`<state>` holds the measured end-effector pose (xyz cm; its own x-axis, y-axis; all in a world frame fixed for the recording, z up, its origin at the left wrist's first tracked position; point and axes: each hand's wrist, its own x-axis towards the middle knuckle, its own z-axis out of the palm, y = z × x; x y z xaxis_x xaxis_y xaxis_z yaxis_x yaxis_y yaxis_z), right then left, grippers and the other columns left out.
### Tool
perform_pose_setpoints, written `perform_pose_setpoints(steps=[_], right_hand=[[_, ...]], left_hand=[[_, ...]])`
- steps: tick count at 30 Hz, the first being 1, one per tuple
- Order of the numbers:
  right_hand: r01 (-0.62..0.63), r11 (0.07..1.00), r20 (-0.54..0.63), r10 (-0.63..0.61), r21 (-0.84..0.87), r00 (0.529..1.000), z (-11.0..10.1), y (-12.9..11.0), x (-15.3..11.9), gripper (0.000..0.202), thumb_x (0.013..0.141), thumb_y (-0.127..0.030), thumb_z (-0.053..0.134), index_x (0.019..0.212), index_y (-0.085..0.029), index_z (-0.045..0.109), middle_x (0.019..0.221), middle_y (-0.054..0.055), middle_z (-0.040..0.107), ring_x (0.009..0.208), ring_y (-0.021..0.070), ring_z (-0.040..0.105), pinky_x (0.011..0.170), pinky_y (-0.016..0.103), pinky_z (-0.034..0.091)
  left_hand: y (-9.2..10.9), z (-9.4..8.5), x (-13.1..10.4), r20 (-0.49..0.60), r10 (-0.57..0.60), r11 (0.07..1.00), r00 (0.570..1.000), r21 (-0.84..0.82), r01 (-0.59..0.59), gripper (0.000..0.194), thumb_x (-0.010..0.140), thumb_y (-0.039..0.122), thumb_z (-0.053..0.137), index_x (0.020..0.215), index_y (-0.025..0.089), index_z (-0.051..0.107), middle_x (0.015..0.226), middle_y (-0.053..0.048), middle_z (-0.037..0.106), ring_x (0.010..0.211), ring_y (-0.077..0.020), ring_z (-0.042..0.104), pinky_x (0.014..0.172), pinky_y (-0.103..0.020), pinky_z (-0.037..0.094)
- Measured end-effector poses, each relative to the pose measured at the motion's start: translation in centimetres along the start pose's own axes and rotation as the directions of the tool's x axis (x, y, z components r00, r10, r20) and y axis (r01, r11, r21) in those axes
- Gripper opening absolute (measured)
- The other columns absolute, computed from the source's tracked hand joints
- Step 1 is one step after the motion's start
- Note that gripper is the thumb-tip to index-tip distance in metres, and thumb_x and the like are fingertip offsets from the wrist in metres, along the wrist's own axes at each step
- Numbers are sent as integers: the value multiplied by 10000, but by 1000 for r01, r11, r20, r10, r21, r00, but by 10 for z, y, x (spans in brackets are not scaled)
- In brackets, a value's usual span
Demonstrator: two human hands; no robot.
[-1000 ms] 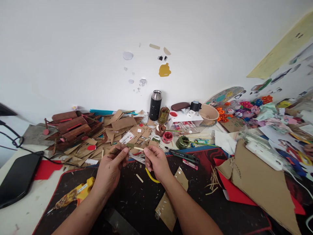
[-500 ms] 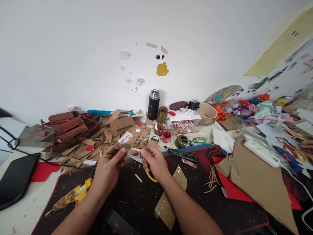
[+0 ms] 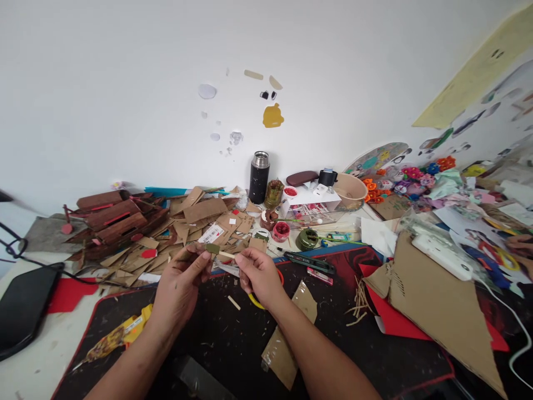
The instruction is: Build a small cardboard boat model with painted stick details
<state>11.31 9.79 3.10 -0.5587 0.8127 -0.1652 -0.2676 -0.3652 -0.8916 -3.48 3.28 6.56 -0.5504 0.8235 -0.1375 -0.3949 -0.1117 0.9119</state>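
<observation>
Wooden stick [image 3: 227,255], held nearly level between the left hand [image 3: 181,280] and the right hand [image 3: 259,275], near the far edge of a dark, red-bordered mat [image 3: 220,339]. In order of decreasing size: a white counter [image 3: 62,339] carries the mat; at right lies a cut cardboard sheet [image 3: 441,311], with a white power strip [image 3: 443,258] resting at its far part. At left sits a brown model [image 3: 116,214], beside a heap of cardboard scraps [image 3: 204,211]. An upright black flask [image 3: 259,183] stands near the wall. Left grip: narrow, thumb and fingers pinching the green piece at the stick's left end. Right grip: narrow, thumb and forefinger on the bare right end. A yellow glue gun [image 3: 137,326] lies beyond the left forearm; scissors [image 3: 255,301] are partly hidden by the right hand. Smallest are a loose stick [image 3: 234,303], lying on the mat, and the green piece [image 3: 214,248] itself.
</observation>
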Motion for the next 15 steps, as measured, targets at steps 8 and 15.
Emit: perform_pose_setpoints(steps=[8, 15], right_hand=[[18, 1000, 8, -18, 3, 1000, -1, 3, 1, 495, 778, -651, 832, 821, -211, 610, 439, -125, 464, 338, 64, 343, 309, 188, 282], [20, 1000, 2, -20, 18, 1000, -1, 4, 1, 502, 765, -655, 839, 826, -215, 606, 447, -124, 481, 334, 62, 340, 308, 189, 282]], left_hand=[[0, 0, 2, -15, -10, 1000, 1000, 2, 10, 462, 573, 416, 1029, 801, 195, 694, 673, 27, 597, 607, -123, 525, 512, -204, 413], [1, -1, 2, 4, -9, 1000, 1000, 22, 9, 446, 604, 426, 1014, 780, 192, 677, 675, 24, 593, 611, -121, 513, 511, -203, 413]])
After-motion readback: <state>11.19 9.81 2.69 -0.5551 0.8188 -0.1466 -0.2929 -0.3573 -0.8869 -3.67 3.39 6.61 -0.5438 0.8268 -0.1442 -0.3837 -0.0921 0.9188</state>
